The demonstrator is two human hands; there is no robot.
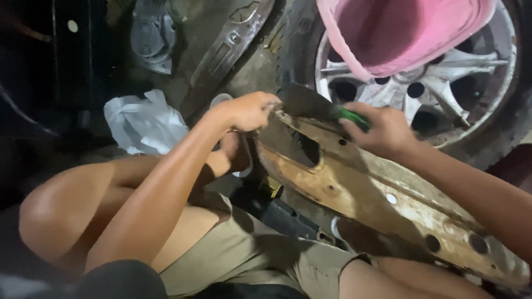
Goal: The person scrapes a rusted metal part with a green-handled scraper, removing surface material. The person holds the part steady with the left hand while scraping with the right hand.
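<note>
We take the long rusty metal part [354, 188] as our landmark; it lies slanted across the lap of the person, from the upper end near the middle of the view down to the lower right corner. It is brown and cream with rust, and it has several round holes and one larger dark opening near its upper end.

The left hand [249, 109] is at the upper end of this part. Its fingers are closed together on the edge of the metal there, so it grips the part and holds it.

The right hand [385, 130] is just to the right of that upper end, resting above the surface of the part. It is closed around the green handle of a scraper [316, 105]. The flat dark blade of the scraper points toward the left hand, and its tip lies at the upper end of the part, very near the left fingers; we cannot tell if the blade touches the metal.

Behind the part, at its upper right side, lies a car wheel [443, 83] with a silver rim, and a pink plastic basin [404, 33] sits on it. To the left of the part, on the floor, is a crumpled white plastic bag [144, 124]. Farther up from the bag lies another long metal strip [227, 50]. Under the part we see the khaki shorts [249, 254] of the person.
</note>
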